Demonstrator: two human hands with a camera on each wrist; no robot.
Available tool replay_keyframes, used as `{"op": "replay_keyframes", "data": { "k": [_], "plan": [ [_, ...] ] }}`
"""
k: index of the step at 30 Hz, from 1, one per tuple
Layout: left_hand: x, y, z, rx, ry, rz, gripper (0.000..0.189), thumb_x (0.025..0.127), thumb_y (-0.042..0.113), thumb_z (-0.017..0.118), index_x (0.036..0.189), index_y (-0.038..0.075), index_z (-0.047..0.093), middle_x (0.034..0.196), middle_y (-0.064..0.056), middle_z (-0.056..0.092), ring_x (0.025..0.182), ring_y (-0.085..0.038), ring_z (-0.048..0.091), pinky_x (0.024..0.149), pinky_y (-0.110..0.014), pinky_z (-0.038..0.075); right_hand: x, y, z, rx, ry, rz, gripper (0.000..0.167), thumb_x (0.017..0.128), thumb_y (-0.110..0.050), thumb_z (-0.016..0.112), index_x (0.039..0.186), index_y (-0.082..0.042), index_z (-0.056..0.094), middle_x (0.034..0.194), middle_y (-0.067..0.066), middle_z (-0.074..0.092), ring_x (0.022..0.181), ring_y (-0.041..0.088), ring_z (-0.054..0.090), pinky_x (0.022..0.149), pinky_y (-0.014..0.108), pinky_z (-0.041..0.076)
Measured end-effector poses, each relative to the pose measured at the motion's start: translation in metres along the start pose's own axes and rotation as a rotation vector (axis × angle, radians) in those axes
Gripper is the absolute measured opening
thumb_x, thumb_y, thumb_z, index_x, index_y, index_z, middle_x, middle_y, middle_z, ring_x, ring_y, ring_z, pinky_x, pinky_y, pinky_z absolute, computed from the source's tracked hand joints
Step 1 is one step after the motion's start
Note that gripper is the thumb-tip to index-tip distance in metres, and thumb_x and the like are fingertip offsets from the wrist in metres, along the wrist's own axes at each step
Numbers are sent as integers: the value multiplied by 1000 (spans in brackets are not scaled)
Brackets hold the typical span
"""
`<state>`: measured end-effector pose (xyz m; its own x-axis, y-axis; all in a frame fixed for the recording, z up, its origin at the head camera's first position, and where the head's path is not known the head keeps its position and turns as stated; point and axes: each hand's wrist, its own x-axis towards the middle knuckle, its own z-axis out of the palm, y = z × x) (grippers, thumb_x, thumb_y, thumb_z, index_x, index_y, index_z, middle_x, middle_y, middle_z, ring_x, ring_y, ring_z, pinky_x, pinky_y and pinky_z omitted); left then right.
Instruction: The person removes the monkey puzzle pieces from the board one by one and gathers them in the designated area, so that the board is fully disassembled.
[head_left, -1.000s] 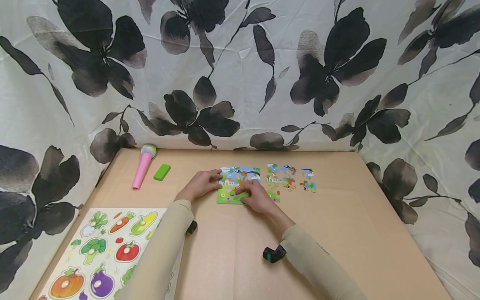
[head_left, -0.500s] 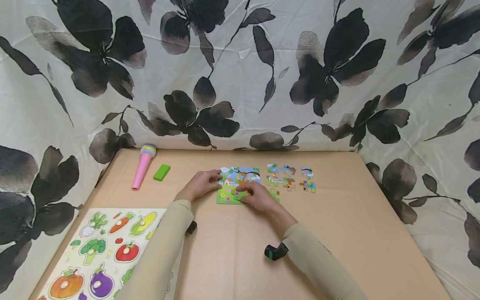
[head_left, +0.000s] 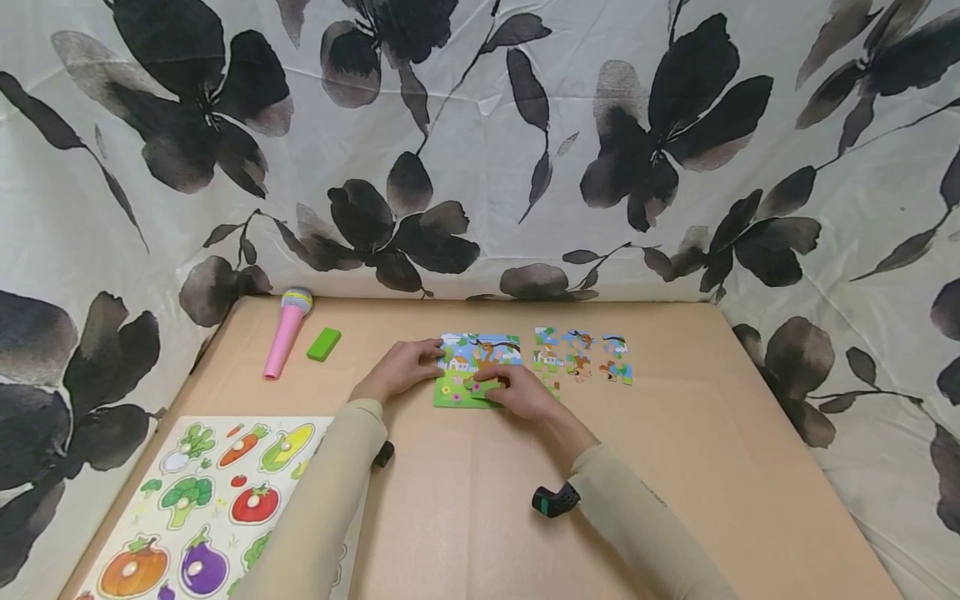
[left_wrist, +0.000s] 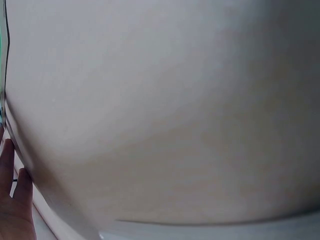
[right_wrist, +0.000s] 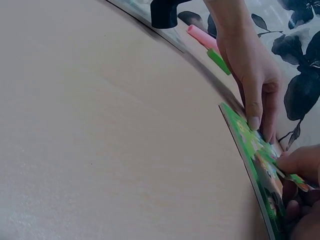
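Observation:
A small picture puzzle board (head_left: pixel 456 398) with a blue sky, a house and green grass lies at the middle of the table. At its left side, my left hand (head_left: pixel 401 367) rests with thumb and fingertips on the edge. Over the board's lower right part, my right hand (head_left: pixel 522 393) pinches a green puzzle piece (head_left: pixel 482 387). In the right wrist view the piece (right_wrist: pixel 299 181) tilts between thumb and fingers, close over the board (right_wrist: pixel 245 145). The right hand covers much of the board's right side. Only a few fingers of the left hand (left_wrist: pixel 15 200) show in the left wrist view.
Loose puzzle pieces (head_left: pixel 579 367) lie in rows right of the board. A pink toy microphone (head_left: pixel 285 342) and a green block (head_left: pixel 324 344) lie at the back left. A vegetable picture board (head_left: pixel 213 467) sits at the front left, partly under the left sleeve.
My right hand has shifted slightly to the right over the board with the piece still pinched. The left hand stays at the board's left edge.

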<state>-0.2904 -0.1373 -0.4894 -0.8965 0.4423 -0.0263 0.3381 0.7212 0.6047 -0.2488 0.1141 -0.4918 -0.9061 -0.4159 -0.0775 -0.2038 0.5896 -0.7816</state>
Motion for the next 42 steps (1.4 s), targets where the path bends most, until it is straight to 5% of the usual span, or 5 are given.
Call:
{"op": "replay_keyframes", "data": {
  "k": [6,21,30,37,42],
  "plan": [
    [-1,2,0,-1,-6,-9,43,91,24,71,128,4,65,147,-8,48,138,-28,42,115,-45,31,0,1,0,90,26,44,24,91,-18,69,115,-15,72,117,1,65,91,19,51,74,31,42],
    [-3,1,0,5,-11,-6,42,91,22,71,128,2,64,147,-10,48,137,-29,42,115,-44,31,-14,9,-6,224,101,47,30,93,-15,67,123,-15,69,129,0,62,101,17,55,76,30,45],
    [0,3,-1,9,-6,-7,42,91,22,71,128,3,65,147,-9,48,138,-28,41,115,-43,31,-38,19,-22,296,239,134,26,91,-17,71,117,-18,72,122,2,62,79,15,53,64,27,43],
    [1,1,0,7,-14,-18,42,91,23,71,128,4,64,148,-7,48,138,-27,41,116,-42,30,-63,37,-43,233,234,193,29,94,-16,65,123,-17,68,126,8,59,81,18,53,63,26,45],
    [2,0,0,10,-13,-14,43,91,24,71,128,4,64,148,-8,48,138,-27,41,116,-43,30,-80,54,-61,166,200,239,33,97,-9,58,129,-12,63,137,13,54,99,24,58,67,26,48]
  ]
}}
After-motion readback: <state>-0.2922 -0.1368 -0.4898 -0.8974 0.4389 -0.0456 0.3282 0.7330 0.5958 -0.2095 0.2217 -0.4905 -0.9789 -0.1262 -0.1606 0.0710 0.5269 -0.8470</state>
